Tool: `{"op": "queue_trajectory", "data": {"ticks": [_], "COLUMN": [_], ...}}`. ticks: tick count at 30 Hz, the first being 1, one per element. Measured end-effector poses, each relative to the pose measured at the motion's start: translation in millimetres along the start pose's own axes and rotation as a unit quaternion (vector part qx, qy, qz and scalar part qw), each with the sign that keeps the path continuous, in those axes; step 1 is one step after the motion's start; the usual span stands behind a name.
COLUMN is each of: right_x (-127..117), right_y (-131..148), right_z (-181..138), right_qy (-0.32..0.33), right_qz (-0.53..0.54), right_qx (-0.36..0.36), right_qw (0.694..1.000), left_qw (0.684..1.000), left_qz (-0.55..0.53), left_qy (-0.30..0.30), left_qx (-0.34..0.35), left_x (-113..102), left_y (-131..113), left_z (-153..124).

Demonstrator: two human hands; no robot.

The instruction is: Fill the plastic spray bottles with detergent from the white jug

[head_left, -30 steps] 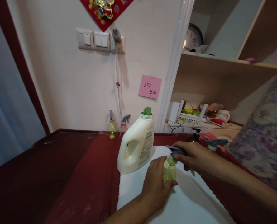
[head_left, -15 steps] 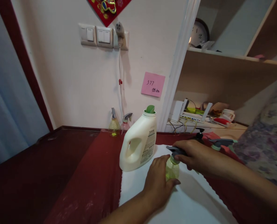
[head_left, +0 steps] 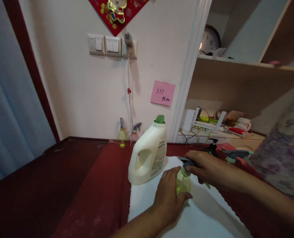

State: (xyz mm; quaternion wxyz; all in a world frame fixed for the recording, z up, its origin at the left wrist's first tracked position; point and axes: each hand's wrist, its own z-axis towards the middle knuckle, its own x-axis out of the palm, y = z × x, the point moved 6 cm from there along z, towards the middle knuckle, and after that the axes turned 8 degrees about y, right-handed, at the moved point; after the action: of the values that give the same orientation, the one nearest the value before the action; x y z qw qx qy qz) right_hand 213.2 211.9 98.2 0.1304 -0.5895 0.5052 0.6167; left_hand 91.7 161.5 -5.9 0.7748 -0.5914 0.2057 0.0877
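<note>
Little changed: left hand (head_left: 167, 195), right hand (head_left: 207, 167) still grip bottle (head_left: 183, 183).

Four spray bottles: held spray bottle (head_left: 183, 181) within the left grip (head_left: 168, 195) and right grip (head_left: 206, 167); yellow spray bottle (head_left: 122, 136) and pink spray bottle (head_left: 135, 135) far beyond; teal-collared spray bottle (head_left: 232, 155) just right. One detergent jug (head_left: 149, 155). One pump bottle (head_left: 212, 149).

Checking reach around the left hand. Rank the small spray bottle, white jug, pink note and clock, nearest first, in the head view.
1. Spray bottle: held in the left hand.
2. White jug: just behind the hand, slightly left.
3. Pink note: on the wall above the jug.
4. Clock: on the upper shelf, far right.
</note>
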Motion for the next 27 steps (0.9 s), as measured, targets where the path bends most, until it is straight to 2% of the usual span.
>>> {"op": "queue_trajectory", "data": {"ticks": [7, 15, 20, 23, 27], "right_x": [2, 2, 1, 0, -4], "right_y": [-1, 10, 13, 13, 17], "right_z": [3, -2, -3, -3, 0], "right_qy": [-0.006, 0.008, 0.000, -0.002, -0.028], "right_qz": [0.013, -0.025, -0.002, 0.008, -0.033], "right_qx": [-0.026, 0.035, 0.020, 0.006, -0.021], "right_qw": [1.000, 0.999, 1.000, 1.000, 0.999], "left_qw": [1.000, 1.000, 1.000, 1.000, 0.997], "left_qz": [-0.001, -0.007, 0.004, 0.011, -0.015], "left_qy": [-0.002, -0.006, 0.001, -0.022, -0.076], "left_qx": [-0.015, -0.023, -0.013, -0.008, -0.004], "left_x": [-1, -1, -7, -13, -15], "left_y": [-1, -1, -4, -14, -26], "left_z": [-2, -3, -1, 4, 16]}}
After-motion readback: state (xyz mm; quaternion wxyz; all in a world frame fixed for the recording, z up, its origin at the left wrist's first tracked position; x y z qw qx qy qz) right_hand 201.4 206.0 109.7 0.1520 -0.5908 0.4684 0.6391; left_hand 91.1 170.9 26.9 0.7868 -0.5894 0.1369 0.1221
